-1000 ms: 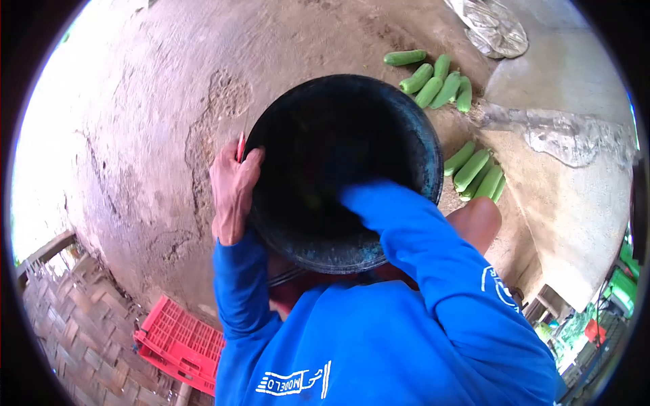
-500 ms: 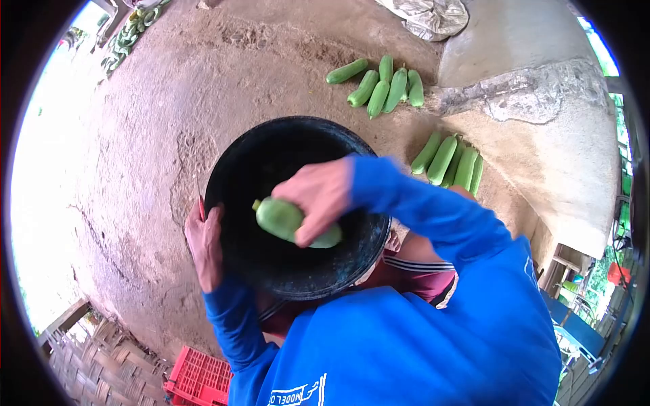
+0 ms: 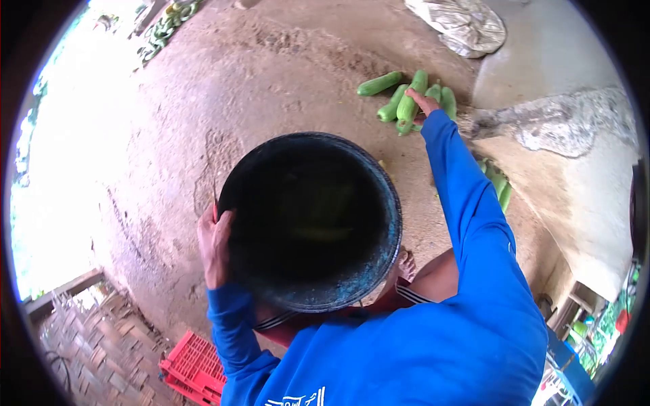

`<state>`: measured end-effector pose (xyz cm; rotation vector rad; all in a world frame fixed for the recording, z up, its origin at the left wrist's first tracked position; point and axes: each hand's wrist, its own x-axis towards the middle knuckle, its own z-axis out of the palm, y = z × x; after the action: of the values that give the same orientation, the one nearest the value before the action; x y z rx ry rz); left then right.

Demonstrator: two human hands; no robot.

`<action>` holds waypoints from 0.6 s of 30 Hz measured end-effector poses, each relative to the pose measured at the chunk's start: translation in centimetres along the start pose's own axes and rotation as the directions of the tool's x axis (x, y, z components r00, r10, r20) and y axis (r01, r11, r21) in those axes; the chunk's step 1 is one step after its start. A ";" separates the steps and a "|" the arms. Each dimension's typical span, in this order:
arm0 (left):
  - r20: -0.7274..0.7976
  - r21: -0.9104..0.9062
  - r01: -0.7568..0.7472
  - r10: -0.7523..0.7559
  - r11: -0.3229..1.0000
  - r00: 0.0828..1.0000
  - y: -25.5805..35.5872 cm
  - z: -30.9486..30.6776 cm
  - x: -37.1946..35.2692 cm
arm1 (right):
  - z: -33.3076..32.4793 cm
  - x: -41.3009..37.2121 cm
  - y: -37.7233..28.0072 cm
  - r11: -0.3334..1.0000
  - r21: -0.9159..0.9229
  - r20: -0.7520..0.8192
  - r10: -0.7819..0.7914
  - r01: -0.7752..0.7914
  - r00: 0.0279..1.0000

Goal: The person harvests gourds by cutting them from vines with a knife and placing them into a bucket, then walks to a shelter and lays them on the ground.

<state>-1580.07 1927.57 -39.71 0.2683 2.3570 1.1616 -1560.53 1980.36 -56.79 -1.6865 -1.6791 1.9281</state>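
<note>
My left hand point(image 3: 215, 247) rests against the left rim of a large black tub point(image 3: 395, 223). Its fingers are closed around the red handle of a knife point(image 3: 215, 211), whose thin blade points away from me. Past the tub, my right hand point(image 3: 424, 105) has its fingers wrapped round a long, pale green bottle gourd point(image 3: 408, 108) at the pile on the floor; part of that hand is hidden. Several other bottle gourds point(image 3: 379, 84) lie around it. Deep in the dark tub a faint, blurred greenish shape point(image 3: 321, 233) shows.
More gourds point(image 3: 500, 186) lie to the right, partly behind my right sleeve. A pale sack point(image 3: 467, 27) is at the back beside a concrete ledge point(image 3: 562, 54). A red plastic crate point(image 3: 193, 365) and woven matting point(image 3: 101, 338) are at the lower left.
My right hand has let go of the gourd it held in the tub and moved out to the far pile, onto another gourd. My left hand stays at the rim with the knife.
</note>
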 end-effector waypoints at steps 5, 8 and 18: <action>-0.073 -0.025 0.020 -0.021 1.000 0.997 1.3 0.4 -0.5 | 2.5 2.8 0.3 0.987 -0.086 0.131 -0.122 0.134 0.984; -0.063 -0.032 0.037 -0.039 0.999 0.997 0.0 0.2 -0.2 | 3.6 4.1 -0.5 0.998 -0.038 0.029 0.053 -0.052 0.998; -0.041 -0.080 0.095 -0.098 0.992 0.994 0.7 0.3 -0.3 | 6.2 -12.1 -11.0 0.906 -0.016 0.401 -0.382 0.423 0.833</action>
<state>-1579.67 1928.14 -39.19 0.1012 2.3291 1.2210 -1566.45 1972.81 -42.17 -0.8862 -2.0925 2.0729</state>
